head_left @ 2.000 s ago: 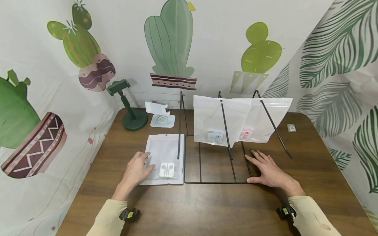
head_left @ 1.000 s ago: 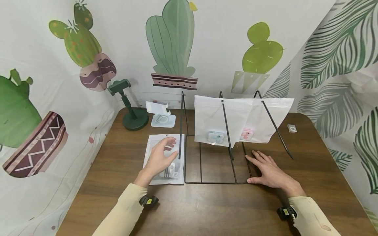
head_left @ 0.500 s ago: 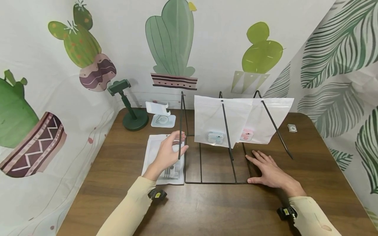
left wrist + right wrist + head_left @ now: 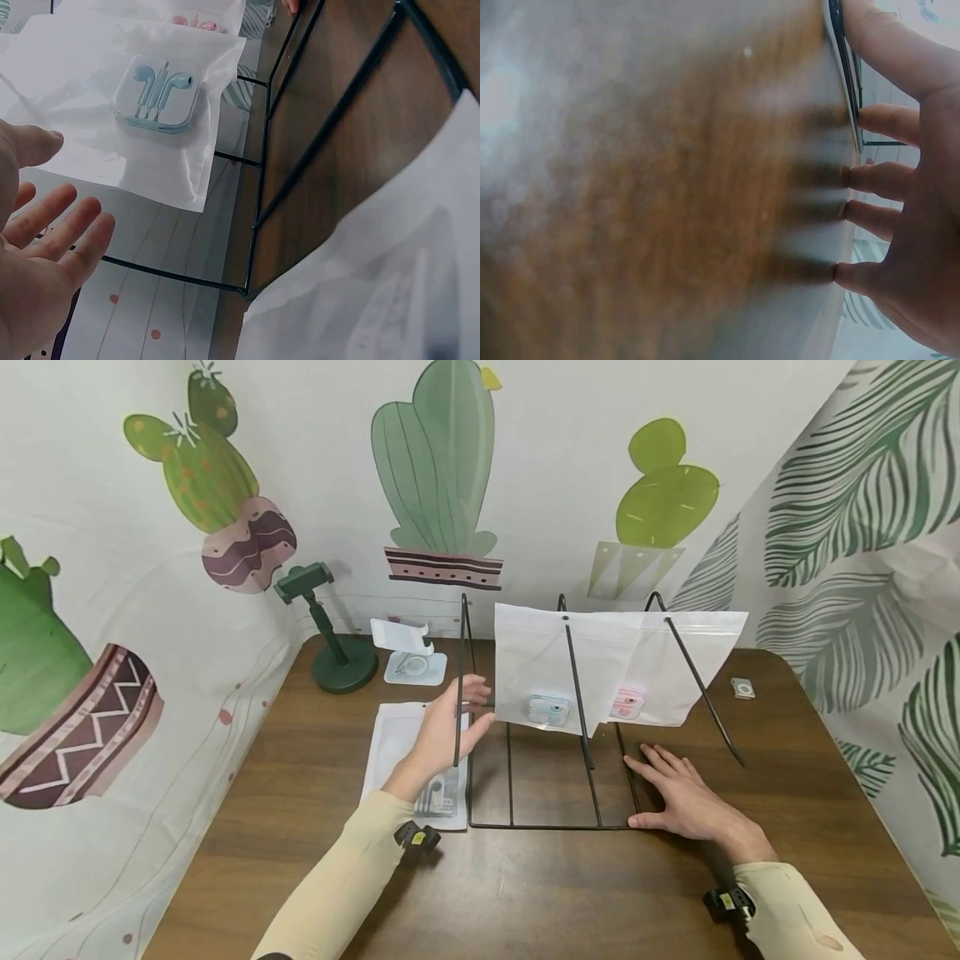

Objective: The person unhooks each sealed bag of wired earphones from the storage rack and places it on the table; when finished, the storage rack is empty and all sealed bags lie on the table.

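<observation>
My left hand (image 4: 437, 737) is raised beside the left prong (image 4: 460, 668) of a black wire display rack (image 4: 511, 785), fingers loosely bent and holding nothing. A white zip bag (image 4: 525, 647) hangs on the middle prong, to the right of these fingers; blue earphones in a clear case (image 4: 156, 94) show through it. Another zip bag (image 4: 693, 660), with pink earphones (image 4: 627, 702), hangs on the right prong. Flat on the table lies a third bag (image 4: 384, 747), partly hidden under the left forearm. Fingers spread, my right hand (image 4: 678, 797) rests at the rack base's right edge.
At the back left stand a dark green phone holder (image 4: 339, 668) and a small white stand (image 4: 415, 668). A little silver device with a round dial (image 4: 742, 687) lies at the right. Behind the wooden table (image 4: 525, 893) hangs a cactus-print curtain (image 4: 555, 468).
My left hand has moved from the flat bag's left edge, rightward and away from me, to the rack's left prong. The right hand and the hanging bags have stayed put.
</observation>
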`<state>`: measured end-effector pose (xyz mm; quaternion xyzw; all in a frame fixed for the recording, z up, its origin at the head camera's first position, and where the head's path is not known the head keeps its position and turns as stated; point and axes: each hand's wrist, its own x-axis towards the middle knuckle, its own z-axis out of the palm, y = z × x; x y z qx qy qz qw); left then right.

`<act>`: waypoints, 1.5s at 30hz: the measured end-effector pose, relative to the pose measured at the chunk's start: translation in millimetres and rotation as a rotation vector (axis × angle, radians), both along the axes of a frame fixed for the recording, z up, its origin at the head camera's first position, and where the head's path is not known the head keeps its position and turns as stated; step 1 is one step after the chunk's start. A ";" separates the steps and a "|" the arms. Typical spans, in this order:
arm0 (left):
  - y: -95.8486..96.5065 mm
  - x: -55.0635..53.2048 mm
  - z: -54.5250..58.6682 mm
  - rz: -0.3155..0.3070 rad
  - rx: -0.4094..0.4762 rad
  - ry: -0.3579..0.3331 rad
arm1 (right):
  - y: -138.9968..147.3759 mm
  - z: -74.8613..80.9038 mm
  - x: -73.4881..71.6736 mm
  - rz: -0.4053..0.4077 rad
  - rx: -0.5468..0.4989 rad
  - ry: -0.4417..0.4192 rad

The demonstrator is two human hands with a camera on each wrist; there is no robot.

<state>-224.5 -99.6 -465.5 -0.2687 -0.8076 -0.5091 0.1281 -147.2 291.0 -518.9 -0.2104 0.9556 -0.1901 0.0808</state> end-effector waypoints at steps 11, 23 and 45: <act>6.8 -11.3 2.3 -0.030 0.058 0.025 | 0.7 -1.5 -0.3 0.001 -0.005 0.005; 9.5 -20.4 1.9 -0.032 0.032 0.025 | -1.0 -1.9 0.7 -0.001 -0.006 0.000; 26.0 -23.9 6.2 -0.059 0.049 0.043 | -0.6 -0.5 1.6 -0.001 -0.003 0.012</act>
